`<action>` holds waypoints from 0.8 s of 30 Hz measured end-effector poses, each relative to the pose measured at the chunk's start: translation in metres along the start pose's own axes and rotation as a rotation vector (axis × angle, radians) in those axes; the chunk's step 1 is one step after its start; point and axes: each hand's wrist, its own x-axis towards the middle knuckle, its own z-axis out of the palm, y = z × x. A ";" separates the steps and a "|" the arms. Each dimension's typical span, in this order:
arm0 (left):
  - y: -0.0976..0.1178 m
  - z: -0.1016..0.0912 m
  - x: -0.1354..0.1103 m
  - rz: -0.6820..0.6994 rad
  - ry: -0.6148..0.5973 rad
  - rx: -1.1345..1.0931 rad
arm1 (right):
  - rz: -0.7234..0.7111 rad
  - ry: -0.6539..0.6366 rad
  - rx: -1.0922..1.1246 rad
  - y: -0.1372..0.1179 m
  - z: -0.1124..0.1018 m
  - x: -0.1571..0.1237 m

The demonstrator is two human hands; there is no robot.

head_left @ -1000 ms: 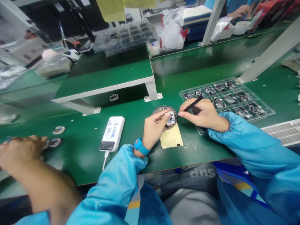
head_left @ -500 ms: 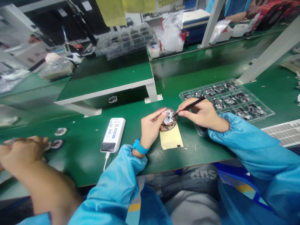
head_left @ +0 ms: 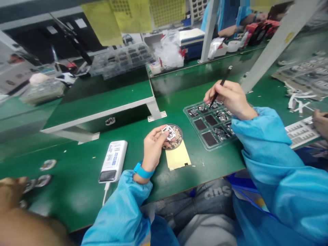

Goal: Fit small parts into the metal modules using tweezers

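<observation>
My left hand pinches a small white-and-silver part with cut-outs over a round dish of tiny brown and black speckled pieces. Under the dish's front edge lies a yellow paper. My right hand is closed around a slim black pen-like tool, raised over a clear compartment tray. The tool's lower tip points down at the tray's far rows. Several compartments hold small metallic parts; others show bare dark pads. My right hand and sleeve hide the tray's right side.
A white power bank with a cable lies left of my left hand. A raised green shelf stands behind. Another person's hand is at far left near loose round parts; another hand is at the right edge by a white slotted sheet.
My right hand with the black tool has moved away from the white part, up and right over the tray. My left hand still holds the part. The view has shifted right.
</observation>
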 end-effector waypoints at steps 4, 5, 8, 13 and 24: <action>-0.002 0.002 -0.001 -0.021 -0.047 0.007 | 0.098 0.054 -0.663 0.029 -0.026 0.010; -0.003 0.002 -0.001 -0.018 -0.047 0.022 | 0.138 0.005 -0.771 0.037 -0.026 0.011; -0.004 0.002 -0.001 -0.003 -0.058 0.085 | 0.240 -0.080 -0.929 0.058 -0.015 0.011; -0.005 0.000 -0.001 0.013 -0.092 0.200 | 0.293 -0.104 -1.059 0.073 0.003 0.012; -0.002 -0.002 0.001 -0.087 -0.143 0.318 | 0.208 -0.020 -0.870 0.069 0.005 0.010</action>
